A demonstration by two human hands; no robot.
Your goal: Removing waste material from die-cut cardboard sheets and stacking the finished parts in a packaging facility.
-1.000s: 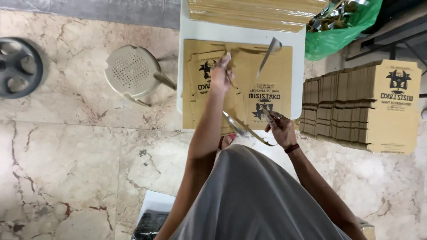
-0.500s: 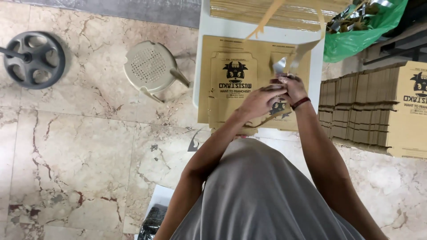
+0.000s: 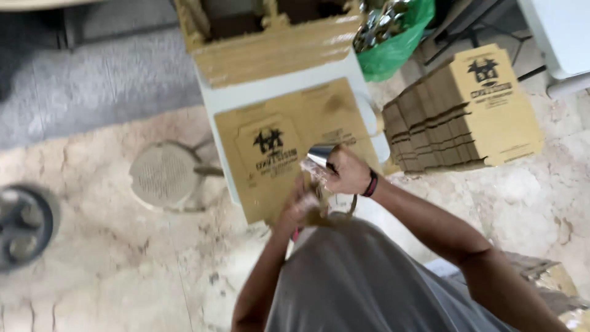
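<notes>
Head view: The right hand (image 3: pixel 345 172) is closed on a shiny metal piece (image 3: pixel 319 154), whose bright end points up and to the left, away from the wrist. The fingers are wrapped around its lower part. The left hand (image 3: pixel 302 206) sits just below and to the left, touching or nearly touching the right hand; motion blur hides whether its fingers are apart or clamped on anything, so this cannot be told. Both hands hover over the near edge of a flat printed cardboard sheet (image 3: pixel 276 154) lying on a small white desk (image 3: pixel 276 95). The metal piece's long axis runs diagonally across the sheet (the right hand is the nearer hand). A stack of folded cartons (image 3: pixel 467 110) stands to the right, a green bag (image 3: pixel 393 46) behind it.
</notes>
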